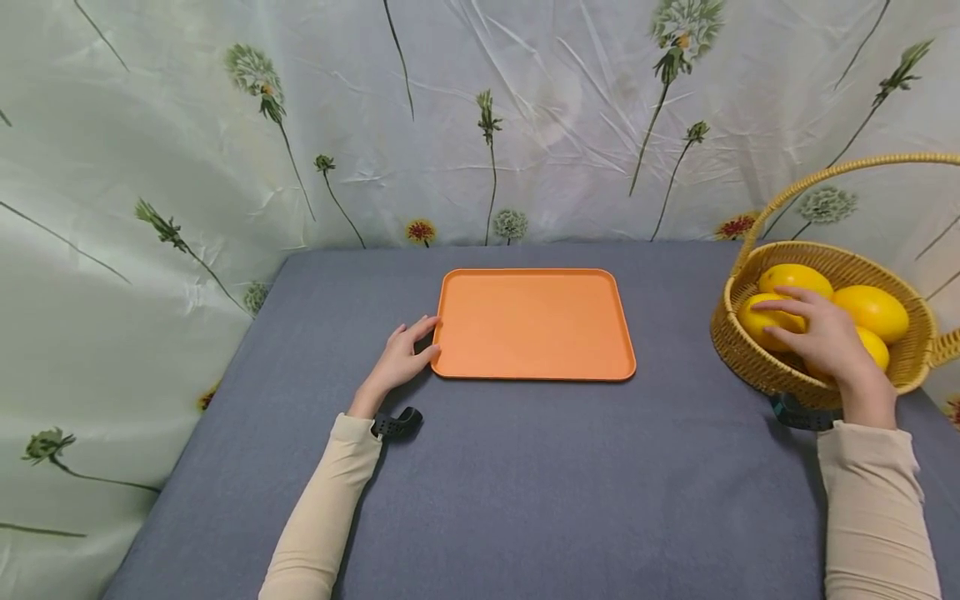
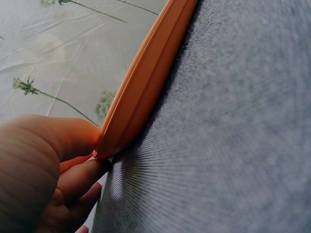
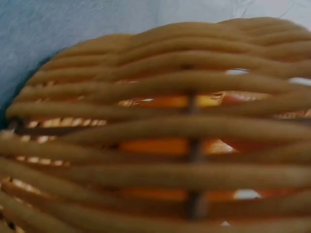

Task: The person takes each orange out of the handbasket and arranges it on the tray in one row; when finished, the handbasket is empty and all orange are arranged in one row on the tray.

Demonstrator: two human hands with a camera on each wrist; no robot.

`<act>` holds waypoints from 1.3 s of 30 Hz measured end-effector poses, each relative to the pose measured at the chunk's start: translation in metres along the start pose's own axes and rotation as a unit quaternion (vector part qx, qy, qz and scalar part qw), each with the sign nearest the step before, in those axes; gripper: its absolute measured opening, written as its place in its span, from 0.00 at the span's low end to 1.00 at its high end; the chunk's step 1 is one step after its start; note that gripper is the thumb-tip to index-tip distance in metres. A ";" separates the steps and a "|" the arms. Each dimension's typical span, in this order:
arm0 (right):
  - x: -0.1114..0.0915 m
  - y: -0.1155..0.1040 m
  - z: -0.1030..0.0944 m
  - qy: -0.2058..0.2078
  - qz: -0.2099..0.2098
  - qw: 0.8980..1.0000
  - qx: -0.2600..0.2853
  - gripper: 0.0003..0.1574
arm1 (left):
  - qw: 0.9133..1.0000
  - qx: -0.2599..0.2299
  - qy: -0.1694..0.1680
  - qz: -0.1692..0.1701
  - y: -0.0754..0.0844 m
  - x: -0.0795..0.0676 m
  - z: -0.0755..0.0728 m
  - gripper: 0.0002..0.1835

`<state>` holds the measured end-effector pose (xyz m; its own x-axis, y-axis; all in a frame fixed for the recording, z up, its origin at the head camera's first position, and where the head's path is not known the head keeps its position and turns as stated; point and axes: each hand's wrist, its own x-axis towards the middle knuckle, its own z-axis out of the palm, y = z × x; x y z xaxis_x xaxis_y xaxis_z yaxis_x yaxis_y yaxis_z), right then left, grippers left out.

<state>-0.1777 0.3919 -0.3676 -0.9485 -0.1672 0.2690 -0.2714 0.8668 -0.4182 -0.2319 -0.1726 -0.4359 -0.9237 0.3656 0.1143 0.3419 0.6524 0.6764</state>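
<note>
My left hand (image 1: 405,354) lies at the left edge of an orange rectangular tray (image 1: 534,325). Its thumb and fingertips touch the rim, and the left wrist view shows them at the tray's corner (image 2: 127,124). Over a wicker basket (image 1: 738,350) at the right is my right hand (image 1: 825,337), its fingers spread above a yellow lemon (image 1: 753,321). Whether the fingertips touch that lemon I cannot tell. Several lemons lie in the basket, one of them (image 1: 872,312) right of the hand. Basket weave (image 3: 160,126) fills the right wrist view and hides the right hand there.
A grey-blue cloth (image 1: 525,483) covers the table. The basket's tall handle (image 1: 840,171) arches over its far side. Behind the table hangs a pale curtain (image 1: 420,167) printed with dandelions. Black bands (image 1: 397,423) sit on both wrists.
</note>
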 end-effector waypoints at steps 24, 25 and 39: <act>0.001 -0.003 0.003 -0.015 0.053 0.996 -0.067 0.37 | 1.000 -0.001 -0.003 -0.005 -0.001 0.000 0.001 0.29; 0.001 -0.003 0.003 -0.010 0.061 0.996 -0.059 0.38 | 1.000 -0.002 -0.002 -0.005 -0.001 0.000 0.001 0.29; 0.000 -0.008 0.004 0.104 0.088 0.991 0.008 0.38 | 1.000 0.000 0.003 0.001 0.000 0.000 0.000 0.29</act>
<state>-0.1765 0.3828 -0.3671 -0.9278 0.0873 0.3627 -0.1088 0.8666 -0.4870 -0.2317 -0.1725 -0.4361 -0.9237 0.3638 0.1201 0.3446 0.6519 0.6755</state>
